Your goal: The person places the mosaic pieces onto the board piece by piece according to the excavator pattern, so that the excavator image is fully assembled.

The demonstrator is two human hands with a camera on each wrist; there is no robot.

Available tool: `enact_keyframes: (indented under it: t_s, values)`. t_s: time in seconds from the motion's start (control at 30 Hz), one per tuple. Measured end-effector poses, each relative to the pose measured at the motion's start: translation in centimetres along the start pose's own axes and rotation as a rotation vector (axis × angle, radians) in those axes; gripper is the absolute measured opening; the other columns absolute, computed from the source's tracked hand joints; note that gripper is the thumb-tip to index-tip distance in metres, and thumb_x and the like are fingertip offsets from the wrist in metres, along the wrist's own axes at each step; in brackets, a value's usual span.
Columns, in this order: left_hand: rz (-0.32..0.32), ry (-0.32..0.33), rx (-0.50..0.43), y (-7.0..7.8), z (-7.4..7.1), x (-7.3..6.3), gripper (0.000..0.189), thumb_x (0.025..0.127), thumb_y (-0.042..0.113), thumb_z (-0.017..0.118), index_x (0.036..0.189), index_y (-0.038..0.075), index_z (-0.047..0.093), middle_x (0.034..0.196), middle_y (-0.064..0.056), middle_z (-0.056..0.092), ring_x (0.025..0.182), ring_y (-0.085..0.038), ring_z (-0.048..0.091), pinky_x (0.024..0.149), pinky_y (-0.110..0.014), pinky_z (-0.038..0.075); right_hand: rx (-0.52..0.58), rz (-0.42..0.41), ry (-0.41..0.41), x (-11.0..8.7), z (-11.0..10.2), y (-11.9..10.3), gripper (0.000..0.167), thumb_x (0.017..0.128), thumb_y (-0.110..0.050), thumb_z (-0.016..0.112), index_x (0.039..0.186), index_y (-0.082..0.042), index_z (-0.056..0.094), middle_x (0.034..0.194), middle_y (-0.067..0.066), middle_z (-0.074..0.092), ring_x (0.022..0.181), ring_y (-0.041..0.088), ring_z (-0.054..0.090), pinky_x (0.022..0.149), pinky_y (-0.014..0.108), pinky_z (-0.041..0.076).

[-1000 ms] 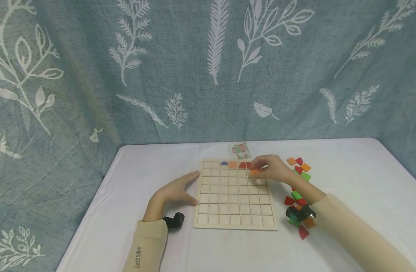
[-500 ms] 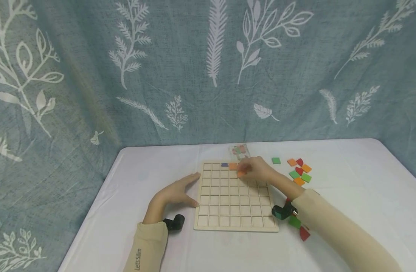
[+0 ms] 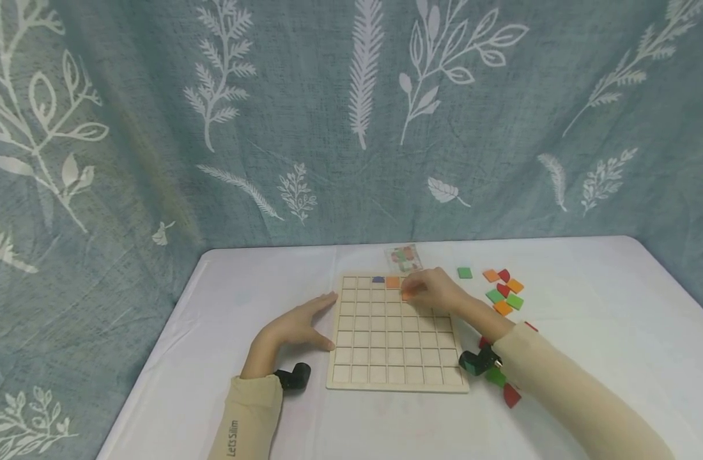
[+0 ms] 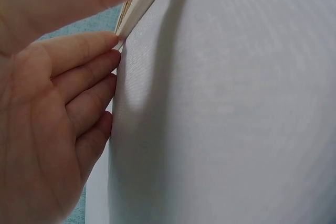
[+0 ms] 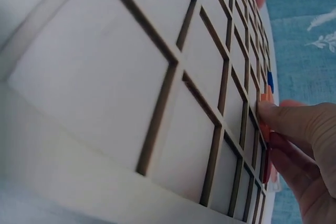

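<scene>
A wooden grid board [image 3: 397, 387] lies on the white table. In its back row sit a blue half-round piece [image 3: 378, 279] and an orange square [image 3: 392, 282]. My right hand [image 3: 434, 291] pinches another orange tile [image 3: 406, 296] between thumb and fingers, at the second row, just right of that square. Red pieces [image 5: 267, 166] show by the fingers in the right wrist view; the hand hides them in the head view. My left hand [image 3: 294, 324], fingers extended and thumb spread, touches the board's left edge [image 4: 149, 3].
Loose orange, red and green pieces [image 3: 503, 308] lie scattered right of the board, partly under the right forearm. A green square [image 3: 464, 273] lies apart at the back. Behind the board is a clear packet of pieces [image 3: 404, 257]. A patterned curtain [image 3: 328, 128] hangs behind the table.
My right hand has moved left along the board's back rows with the orange tile, then stayed nearly still. The green square at the back has come into view. The left hand has not moved.
</scene>
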State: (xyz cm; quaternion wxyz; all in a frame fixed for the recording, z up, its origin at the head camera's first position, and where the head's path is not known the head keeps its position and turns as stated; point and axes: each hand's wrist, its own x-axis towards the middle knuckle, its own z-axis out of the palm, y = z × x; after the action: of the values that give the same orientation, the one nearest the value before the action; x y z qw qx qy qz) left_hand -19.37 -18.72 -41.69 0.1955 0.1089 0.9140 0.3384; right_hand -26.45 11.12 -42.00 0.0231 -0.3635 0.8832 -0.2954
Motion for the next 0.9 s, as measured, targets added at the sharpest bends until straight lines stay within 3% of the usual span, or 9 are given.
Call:
enact_keyframes:
  t_s: [0.57,0.77,0.9]
  values:
    - [0.007,0.004,-0.013,-0.16,0.2,0.07,0.1,0.059,0.02,0.084,0.143,0.007,0.032,0.151,-0.012,0.025,0.139,-0.032,0.019,0.113,-0.049,0.017,0.042,-0.003,0.018,-0.28,0.12,0.06,0.016,0.078,-0.011,0.072,0.093,-0.009,0.069,0.093,0.003,0.069,0.09,0.021,0.065,0.083,0.037,0.053]
    - [0.005,0.015,-0.008,-0.12,0.04,0.09,0.1,0.059,0.02,0.084,0.143,0.008,0.033,0.15,-0.012,0.026,0.139,-0.032,0.02,0.113,-0.049,0.018,0.083,0.019,0.081,-0.17,0.47,0.14,0.015,0.079,-0.017,0.072,0.092,-0.009,0.07,0.091,0.001,0.07,0.089,0.02,0.066,0.081,0.034,0.054]
    - [0.003,0.002,-0.013,0.03,-0.06,-0.04,0.1,0.059,0.02,0.084,0.144,0.007,0.032,0.151,-0.012,0.025,0.139,-0.032,0.02,0.113,-0.049,0.018,0.094,-0.014,0.125,-0.41,0.86,0.39,0.014,0.08,-0.016,0.071,0.091,-0.008,0.07,0.088,0.001,0.07,0.085,0.018,0.066,0.078,0.032,0.055]
